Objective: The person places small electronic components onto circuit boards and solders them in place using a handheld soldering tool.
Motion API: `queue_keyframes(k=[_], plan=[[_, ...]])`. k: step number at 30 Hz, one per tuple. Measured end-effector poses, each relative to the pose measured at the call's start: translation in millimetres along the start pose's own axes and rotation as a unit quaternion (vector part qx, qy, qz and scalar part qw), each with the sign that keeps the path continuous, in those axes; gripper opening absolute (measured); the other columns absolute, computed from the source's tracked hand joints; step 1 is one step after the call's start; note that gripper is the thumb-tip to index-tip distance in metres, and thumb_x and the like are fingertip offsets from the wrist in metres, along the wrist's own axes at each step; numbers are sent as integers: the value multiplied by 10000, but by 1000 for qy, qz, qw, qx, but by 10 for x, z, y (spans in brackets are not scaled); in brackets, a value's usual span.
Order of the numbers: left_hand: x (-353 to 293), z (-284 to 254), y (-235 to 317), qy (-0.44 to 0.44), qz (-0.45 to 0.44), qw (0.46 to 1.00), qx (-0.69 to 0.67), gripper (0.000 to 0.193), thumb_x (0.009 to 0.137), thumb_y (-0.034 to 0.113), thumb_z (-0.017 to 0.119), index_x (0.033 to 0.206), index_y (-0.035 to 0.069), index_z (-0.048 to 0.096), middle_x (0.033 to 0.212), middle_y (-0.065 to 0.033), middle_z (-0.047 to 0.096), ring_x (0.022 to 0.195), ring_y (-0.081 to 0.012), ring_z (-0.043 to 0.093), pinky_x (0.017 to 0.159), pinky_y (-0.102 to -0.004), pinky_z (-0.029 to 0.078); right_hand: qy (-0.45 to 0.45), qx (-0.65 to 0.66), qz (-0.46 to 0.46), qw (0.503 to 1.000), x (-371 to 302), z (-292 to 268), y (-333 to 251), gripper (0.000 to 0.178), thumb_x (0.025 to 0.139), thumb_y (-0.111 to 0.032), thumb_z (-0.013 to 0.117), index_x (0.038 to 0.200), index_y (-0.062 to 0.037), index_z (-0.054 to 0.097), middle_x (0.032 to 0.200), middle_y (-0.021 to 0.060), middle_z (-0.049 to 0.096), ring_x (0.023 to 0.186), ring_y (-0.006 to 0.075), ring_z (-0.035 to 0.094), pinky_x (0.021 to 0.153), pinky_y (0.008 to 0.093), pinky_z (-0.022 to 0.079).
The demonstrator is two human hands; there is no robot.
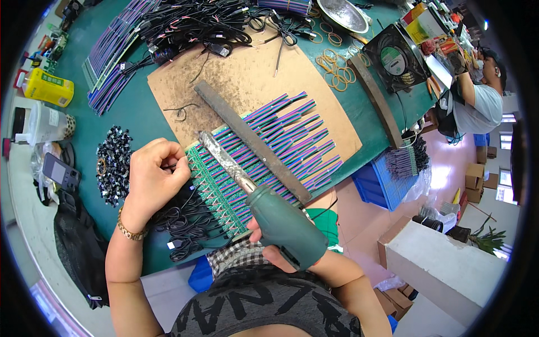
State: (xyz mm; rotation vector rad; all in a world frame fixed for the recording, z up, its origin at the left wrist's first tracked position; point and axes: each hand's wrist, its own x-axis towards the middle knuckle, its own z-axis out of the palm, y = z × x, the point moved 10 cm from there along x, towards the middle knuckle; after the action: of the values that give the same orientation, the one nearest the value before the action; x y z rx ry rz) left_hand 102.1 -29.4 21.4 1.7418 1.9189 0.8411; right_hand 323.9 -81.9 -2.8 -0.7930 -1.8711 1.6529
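My right hand (278, 255) grips the green handle of a soldering iron (264, 205), its long metal shaft reaching up-left over a row of green circuit strips (216, 188) with striped ribbon cables (292, 140). A dark metal bar (250, 140) lies across the cables and holds them flat on a brown cardboard sheet (236, 73). My left hand (154, 177), wearing a gold bracelet, is closed beside the left end of the strips, pinching a thin black wire near the iron's tip. Black cables (185, 224) trail below that hand.
A heap of small black parts (112, 163) lies left of my left hand. Bundled black cables (191, 25), stacked ribbon strips (109, 56), rubber bands (337, 64), a metal bowl (342, 12), a fan (396, 56), a yellow bottle (49, 87) and a phone (60, 171) crowd the green table (129, 115). Another person (480, 95) sits far right.
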Motion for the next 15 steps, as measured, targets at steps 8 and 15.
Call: queue_keyframes(k=[8, 15], plan=[[30, 25, -170, -8, -94, 993, -64, 57, 710, 5, 653, 701, -18, 602, 627, 3, 539, 544, -42, 453, 496, -215, 381, 28, 85, -11, 996, 10, 42, 131, 372, 880, -181, 626, 1193, -4, 530, 1036, 103, 603, 816, 155, 636, 738, 302, 527], [49, 118, -337, -52, -147, 983, -97, 55, 689, 3, 625, 657, -1, 580, 587, 27, 509, 542, -26, 428, 496, -204, 354, 49, 66, -6, 997, 90, -54, 34, 333, 731, -63, 748, 1028, 11, 616, 893, 108, 624, 721, 241, 641, 656, 307, 518]])
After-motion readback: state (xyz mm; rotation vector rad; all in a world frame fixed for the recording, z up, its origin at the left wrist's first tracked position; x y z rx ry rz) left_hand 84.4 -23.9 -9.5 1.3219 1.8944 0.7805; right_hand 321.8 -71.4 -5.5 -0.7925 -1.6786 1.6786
